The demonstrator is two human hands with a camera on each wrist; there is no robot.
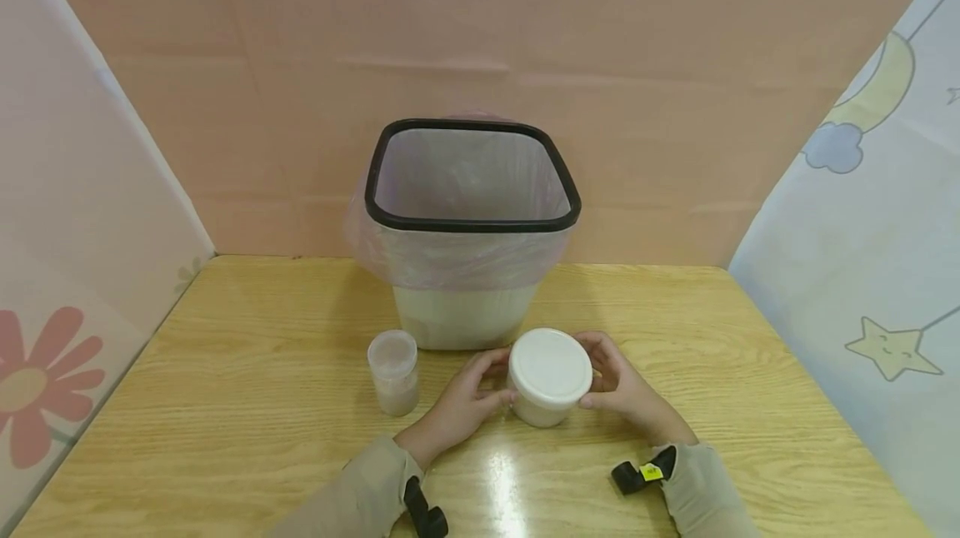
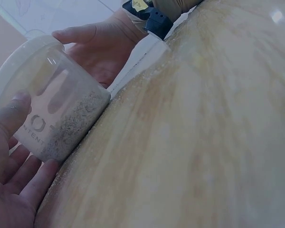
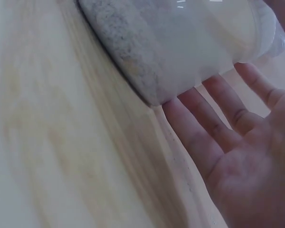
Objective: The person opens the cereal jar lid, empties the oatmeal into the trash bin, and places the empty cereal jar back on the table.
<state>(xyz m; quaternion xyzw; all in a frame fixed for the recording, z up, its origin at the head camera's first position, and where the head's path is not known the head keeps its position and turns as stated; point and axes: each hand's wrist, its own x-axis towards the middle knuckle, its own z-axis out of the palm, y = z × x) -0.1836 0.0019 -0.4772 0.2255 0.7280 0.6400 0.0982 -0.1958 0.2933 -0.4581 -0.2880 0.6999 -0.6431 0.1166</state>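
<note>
A clear round tub (image 2: 66, 104) with a white lid (image 1: 551, 366) stands on the table between my hands. Grey, flaky bits lie in its bottom, and printed letters show on its side in the left wrist view. My left hand (image 1: 463, 405) holds its left side, thumb in front and fingers lower around it. On the opposite side my right hand (image 1: 626, 388) holds it too, with fingertips against the wall (image 3: 180, 71) and thumb toward the front. Left of my left hand stands a smaller translucent cup (image 1: 394, 376) with pale contents low inside.
Behind the tub stands a white bin (image 1: 457, 317) with a black rim (image 1: 472, 226) and a thin pink liner bag (image 1: 480, 259). The wooden table (image 1: 247, 405) meets a peach backdrop at the back, with printed panels (image 1: 862, 271) on both sides.
</note>
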